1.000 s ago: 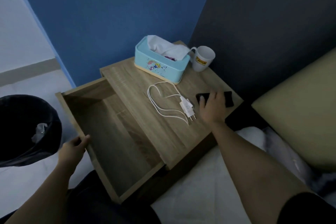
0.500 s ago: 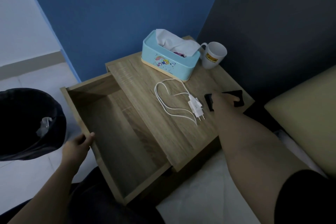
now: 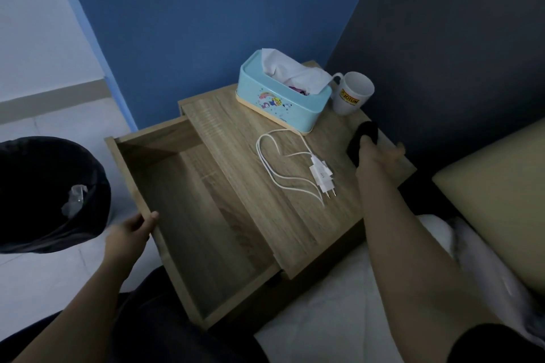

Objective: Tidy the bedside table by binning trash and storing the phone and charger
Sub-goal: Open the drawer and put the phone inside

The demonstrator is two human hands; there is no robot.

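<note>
A black phone point(image 3: 362, 138) is tilted up off the right side of the wooden bedside table point(image 3: 236, 138), gripped by my right hand point(image 3: 379, 153). A white charger point(image 3: 322, 177) with its looped cable lies flat on the tabletop just left of that hand. The table's drawer point(image 3: 188, 215) is pulled out and holds nothing. My left hand point(image 3: 129, 233) grips the drawer's left front edge. A black bin point(image 3: 44, 191) with a dark liner and a bit of clear trash inside stands on the floor to the left.
A light blue tissue box point(image 3: 283, 97) and a white mug point(image 3: 352, 93) stand at the back of the table against the blue wall. A bed with a yellowish pillow point(image 3: 495, 186) and white sheet lies to the right.
My right hand has closed on the phone and lifted its near end off the table, turning it upright. The left hand stays on the drawer edge.
</note>
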